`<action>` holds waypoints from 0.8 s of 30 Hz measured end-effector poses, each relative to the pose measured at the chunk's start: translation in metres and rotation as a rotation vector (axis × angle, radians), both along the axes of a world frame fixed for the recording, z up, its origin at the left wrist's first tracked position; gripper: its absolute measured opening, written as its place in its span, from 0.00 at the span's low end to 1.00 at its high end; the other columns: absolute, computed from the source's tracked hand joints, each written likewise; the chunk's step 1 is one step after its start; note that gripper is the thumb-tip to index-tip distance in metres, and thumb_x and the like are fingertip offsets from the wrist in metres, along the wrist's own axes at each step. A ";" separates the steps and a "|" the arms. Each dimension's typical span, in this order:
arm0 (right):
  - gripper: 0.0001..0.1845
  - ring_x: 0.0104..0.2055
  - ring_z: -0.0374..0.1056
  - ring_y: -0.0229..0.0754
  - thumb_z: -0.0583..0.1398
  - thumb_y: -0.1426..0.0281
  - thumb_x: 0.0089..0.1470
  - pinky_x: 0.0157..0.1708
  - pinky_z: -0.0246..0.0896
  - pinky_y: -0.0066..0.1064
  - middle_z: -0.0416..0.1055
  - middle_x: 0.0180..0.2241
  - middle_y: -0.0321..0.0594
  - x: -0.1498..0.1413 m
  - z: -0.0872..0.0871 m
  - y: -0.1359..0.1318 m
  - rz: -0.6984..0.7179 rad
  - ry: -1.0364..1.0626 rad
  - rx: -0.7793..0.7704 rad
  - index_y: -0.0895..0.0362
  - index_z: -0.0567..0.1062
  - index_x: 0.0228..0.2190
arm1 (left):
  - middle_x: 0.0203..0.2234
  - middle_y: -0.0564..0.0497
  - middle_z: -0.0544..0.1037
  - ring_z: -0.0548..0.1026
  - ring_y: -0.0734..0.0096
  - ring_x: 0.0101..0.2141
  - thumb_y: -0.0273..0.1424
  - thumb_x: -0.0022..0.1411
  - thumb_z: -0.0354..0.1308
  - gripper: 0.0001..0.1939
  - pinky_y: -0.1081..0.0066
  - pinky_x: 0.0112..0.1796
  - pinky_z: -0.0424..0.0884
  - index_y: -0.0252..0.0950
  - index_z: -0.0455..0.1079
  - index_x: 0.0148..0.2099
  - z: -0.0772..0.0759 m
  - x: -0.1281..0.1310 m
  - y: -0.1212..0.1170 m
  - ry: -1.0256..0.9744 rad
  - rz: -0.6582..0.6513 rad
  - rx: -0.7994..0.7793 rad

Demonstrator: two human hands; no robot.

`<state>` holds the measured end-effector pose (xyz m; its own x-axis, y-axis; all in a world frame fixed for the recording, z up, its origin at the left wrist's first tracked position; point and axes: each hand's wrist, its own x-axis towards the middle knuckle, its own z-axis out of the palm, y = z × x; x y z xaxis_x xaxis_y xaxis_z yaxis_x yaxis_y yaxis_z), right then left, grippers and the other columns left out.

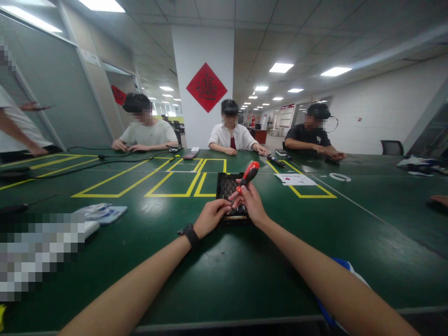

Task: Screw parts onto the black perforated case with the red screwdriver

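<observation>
My right hand point(252, 201) is closed around a screwdriver point(249, 175) with a red and black handle. The handle tilts up to the right, and the shaft slants down to the left toward my left fingertips. My left hand point(213, 215), with a dark watch at the wrist, has its fingers pinched near the shaft's lower end. What sits in that pinch is too small to make out. Both hands are over a black open case point(224, 183) with a patterned, compartment-like inside. Its near part is partly hidden by my hands.
Yellow tape outlines point(171, 195) mark the green table point(168, 270). A paper sheet point(296, 179) and a white ring point(339, 177) lie to the right. Packets point(105, 213) lie left. Several people sit across the table; cables run at the far left.
</observation>
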<state>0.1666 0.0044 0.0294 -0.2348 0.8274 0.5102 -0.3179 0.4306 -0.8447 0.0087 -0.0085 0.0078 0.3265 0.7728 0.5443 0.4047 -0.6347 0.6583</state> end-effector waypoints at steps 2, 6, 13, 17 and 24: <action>0.19 0.19 0.64 0.31 0.51 0.59 0.55 0.23 0.62 0.26 0.69 0.25 0.33 0.000 0.001 0.000 -0.001 0.002 0.001 0.54 0.60 0.46 | 0.30 0.51 0.75 0.70 0.72 0.31 0.35 0.58 0.51 0.11 0.73 0.35 0.65 0.34 0.70 0.37 0.000 0.001 0.000 -0.004 0.010 -0.003; 0.19 0.19 0.65 0.31 0.52 0.59 0.54 0.23 0.62 0.26 0.69 0.25 0.33 0.000 0.002 -0.001 -0.020 0.008 0.005 0.54 0.61 0.45 | 0.25 0.53 0.73 0.68 0.75 0.26 0.37 0.53 0.57 0.11 0.75 0.29 0.64 0.34 0.68 0.34 0.002 0.004 0.000 -0.007 0.073 -0.026; 0.19 0.19 0.64 0.31 0.51 0.59 0.54 0.24 0.63 0.26 0.70 0.26 0.34 -0.001 0.003 -0.001 0.009 0.022 0.001 0.54 0.60 0.46 | 0.30 0.50 0.75 0.71 0.71 0.32 0.34 0.60 0.50 0.11 0.71 0.36 0.65 0.34 0.70 0.36 0.004 0.000 -0.001 0.032 0.019 0.003; 0.19 0.19 0.64 0.31 0.52 0.59 0.54 0.23 0.62 0.26 0.69 0.26 0.34 -0.001 0.004 -0.002 -0.003 0.030 0.005 0.54 0.60 0.45 | 0.29 0.50 0.75 0.70 0.72 0.31 0.36 0.58 0.52 0.11 0.73 0.34 0.65 0.34 0.70 0.36 0.004 0.002 -0.002 0.009 0.043 0.012; 0.17 0.19 0.64 0.31 0.50 0.61 0.56 0.22 0.61 0.25 0.69 0.26 0.34 -0.001 0.004 -0.001 -0.022 0.035 -0.002 0.54 0.60 0.45 | 0.28 0.51 0.74 0.70 0.72 0.29 0.36 0.57 0.53 0.11 0.73 0.33 0.65 0.33 0.69 0.34 0.004 0.002 -0.001 0.035 0.084 0.016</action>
